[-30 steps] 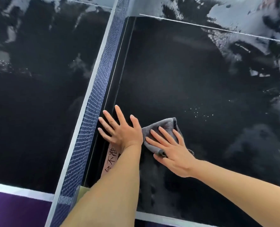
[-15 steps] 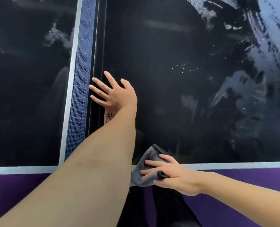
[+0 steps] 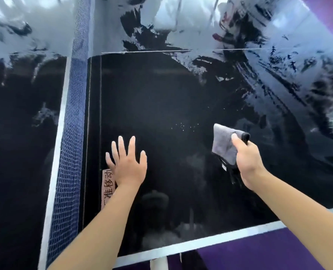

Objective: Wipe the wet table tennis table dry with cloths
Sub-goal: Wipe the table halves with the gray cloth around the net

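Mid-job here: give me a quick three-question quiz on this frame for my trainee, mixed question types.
1. True or false: the left hand lies flat with fingers spread on the table.
2. What does the right hand hold? A) sponge B) grey cloth C) paddle
3. Fill in: the tiny water droplets lie to the ___ of the grey cloth.

Key: 1 true; 2 B; 3 left.

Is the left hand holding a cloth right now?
No, the left hand lies flat and empty on the table beside the net; the right hand holds the grey cloth.
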Available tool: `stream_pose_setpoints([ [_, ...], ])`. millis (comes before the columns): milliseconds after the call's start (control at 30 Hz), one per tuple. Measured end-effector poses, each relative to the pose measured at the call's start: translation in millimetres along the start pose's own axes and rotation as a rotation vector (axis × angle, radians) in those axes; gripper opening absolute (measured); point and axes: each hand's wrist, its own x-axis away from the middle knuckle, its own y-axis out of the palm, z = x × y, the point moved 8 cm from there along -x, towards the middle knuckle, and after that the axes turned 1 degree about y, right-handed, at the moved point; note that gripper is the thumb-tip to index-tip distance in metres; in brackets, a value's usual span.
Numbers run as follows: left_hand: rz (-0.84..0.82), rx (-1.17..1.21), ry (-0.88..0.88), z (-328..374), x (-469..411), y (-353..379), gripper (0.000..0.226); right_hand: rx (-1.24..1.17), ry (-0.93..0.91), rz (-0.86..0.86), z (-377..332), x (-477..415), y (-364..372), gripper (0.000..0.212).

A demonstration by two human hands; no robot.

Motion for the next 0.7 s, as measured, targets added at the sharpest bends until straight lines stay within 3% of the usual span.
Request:
stream_pose_setpoints([
  [133,-0.049,0.052,-0.16,27,-41,-1,0.063,0.037,-0.128,0.101,-39,-48,-12,0.038],
  [267,0.021,-0.092,-0.243,32,-53,7,0.065,-0.042,-0.106,0.139,-66,-119,1,0.039],
  [433,0.084,-0.118,-0.262,29,-56,12,0.069,0.063,-0.267,0.174,-139,-224,39,0.019],
  [567,0.119,-0.136,-0.266,29,-61,14,0.069,0.429,-0.578,0.179,-190,-308,102,0.026],
  [700,0.151,-0.154,-0.263,29,-64,15,0.069,1.062,-0.418,-0.133,-160,-374,196,0.055],
])
